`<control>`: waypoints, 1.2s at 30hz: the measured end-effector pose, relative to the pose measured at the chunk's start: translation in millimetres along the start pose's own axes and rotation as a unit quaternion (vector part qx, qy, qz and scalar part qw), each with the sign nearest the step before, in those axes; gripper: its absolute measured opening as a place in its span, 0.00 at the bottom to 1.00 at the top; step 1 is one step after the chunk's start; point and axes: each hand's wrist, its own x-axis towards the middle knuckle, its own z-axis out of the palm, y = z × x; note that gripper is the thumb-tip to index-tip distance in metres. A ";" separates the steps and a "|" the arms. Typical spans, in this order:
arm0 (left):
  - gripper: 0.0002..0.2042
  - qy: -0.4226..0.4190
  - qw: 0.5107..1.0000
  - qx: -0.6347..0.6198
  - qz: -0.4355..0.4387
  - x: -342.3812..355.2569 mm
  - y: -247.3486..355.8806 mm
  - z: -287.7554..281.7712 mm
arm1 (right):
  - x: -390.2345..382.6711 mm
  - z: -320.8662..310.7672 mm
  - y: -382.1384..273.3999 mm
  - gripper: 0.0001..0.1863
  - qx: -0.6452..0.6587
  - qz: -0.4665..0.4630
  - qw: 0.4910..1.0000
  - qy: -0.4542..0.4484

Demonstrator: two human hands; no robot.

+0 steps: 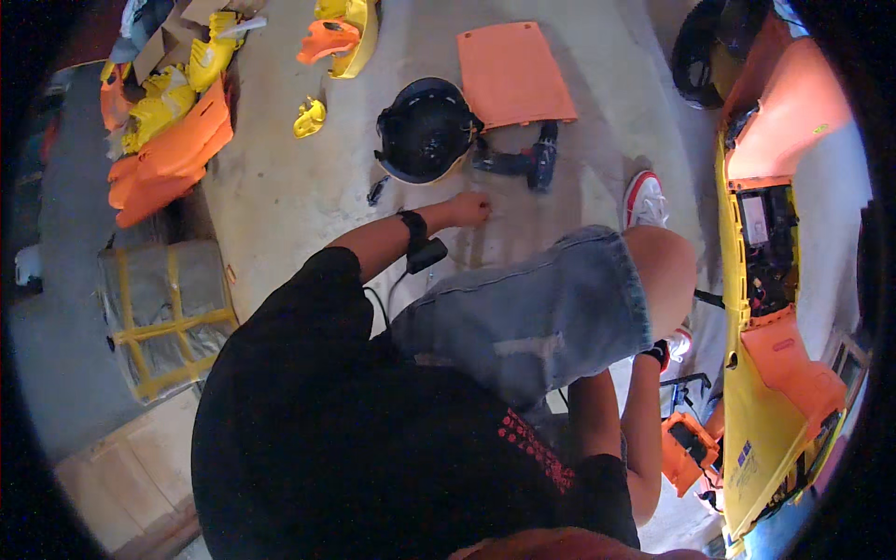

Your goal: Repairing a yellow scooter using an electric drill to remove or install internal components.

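My left hand (469, 209) is closed, low over the concrete floor, with a black device strapped at its wrist. Whatever its curled fingers may hold is too small to make out. Just beyond it lies a dark cordless drill (539, 166) on its side. A round, black, bowl-shaped shell (427, 131) rests left of the drill, its hollow side up. Next to the shell is a small dark object (377, 191). An orange panel (515, 75) lies flat behind the drill. My right arm (594, 411) reaches down behind my bent leg, which hides the right hand.
A long yellow-and-orange body (767, 448) with an exposed inner compartment stands along the right, near a black wheel (700, 56). Orange and yellow parts (173, 154) are piled at the far left. A taped grey box (168, 308) sits nearer. A small yellow piece (309, 118) lies on the floor.
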 end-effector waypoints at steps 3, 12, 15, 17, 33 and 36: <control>0.14 0.135 0.916 0.360 0.114 23.4 32.5 0.4 | -8.0 -24.7 22.4 0.13 0.032 0.028 0.999 0.009; 0.19 0.359 0.794 0.485 0.065 118.1 61.8 -1.6 | -68.5 -105.2 44.3 0.12 0.173 0.084 0.980 0.049; 0.16 0.340 0.836 0.430 -0.010 128.5 61.7 -6.6 | -126.5 -139.3 60.4 0.12 0.214 0.141 0.966 0.042; 0.17 0.350 0.812 0.466 0.015 128.7 46.3 -15.4 | -157.7 -189.5 17.2 0.10 0.167 0.084 0.975 0.117; 0.11 -0.123 0.918 -0.348 0.146 -154.1 329.5 -85.4 | -184.7 -344.7 -104.2 0.10 0.161 -0.121 0.910 0.363; 0.10 -0.113 0.892 -0.386 0.206 -246.3 388.8 -62.3 | -201.2 -393.2 -154.6 0.08 0.180 -0.197 0.871 0.413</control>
